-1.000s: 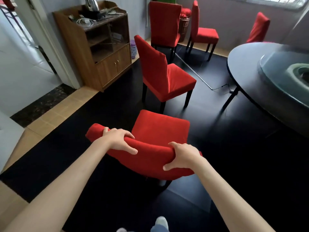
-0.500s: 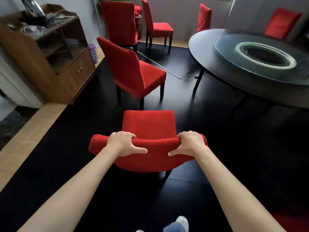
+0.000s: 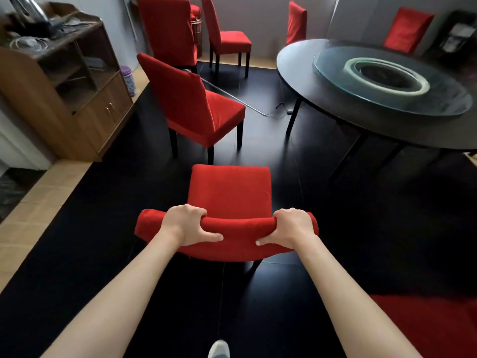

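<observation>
Two hands hold the chair by its back: our left hand and right hand curl round its top. The chair is at twelve o'clock and the table at two, well apart; we judge that moving it there remains.

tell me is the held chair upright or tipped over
Upright. The chair has its seat facing up; the left hand and right hand grip the top of its back. Legs on the floor or not: cannot tell.

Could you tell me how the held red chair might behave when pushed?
Likely stiff: left hand and right hand grip the red chair by its backrest without it sagging. Fabric probably resists slipping. It may slide on the glossy floor.
</observation>
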Demonstrator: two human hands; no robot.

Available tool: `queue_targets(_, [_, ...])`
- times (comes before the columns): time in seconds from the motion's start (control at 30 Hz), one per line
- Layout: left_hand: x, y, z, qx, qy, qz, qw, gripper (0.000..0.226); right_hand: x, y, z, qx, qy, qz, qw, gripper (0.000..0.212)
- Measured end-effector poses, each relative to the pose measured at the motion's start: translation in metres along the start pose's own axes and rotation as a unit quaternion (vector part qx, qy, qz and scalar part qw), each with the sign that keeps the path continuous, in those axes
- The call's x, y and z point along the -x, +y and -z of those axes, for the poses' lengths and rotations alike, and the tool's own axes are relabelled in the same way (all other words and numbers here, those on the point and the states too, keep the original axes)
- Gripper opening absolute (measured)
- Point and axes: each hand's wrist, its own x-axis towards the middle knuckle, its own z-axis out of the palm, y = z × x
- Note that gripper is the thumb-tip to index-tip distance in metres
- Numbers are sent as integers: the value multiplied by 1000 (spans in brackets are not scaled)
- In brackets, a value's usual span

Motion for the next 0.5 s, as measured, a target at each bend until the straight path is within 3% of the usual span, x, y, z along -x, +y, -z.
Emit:
queue_targets(0.17, [8, -23, 2, -19, -21, -9, 1000, 83, 29, -27, -13, -18, 20, -24, 999, 73])
queue_targets(0.5, [8, -45, 1, -36, 6, -88, 995, 85, 56, -62, -13, -31, 23, -104, 994, 74])
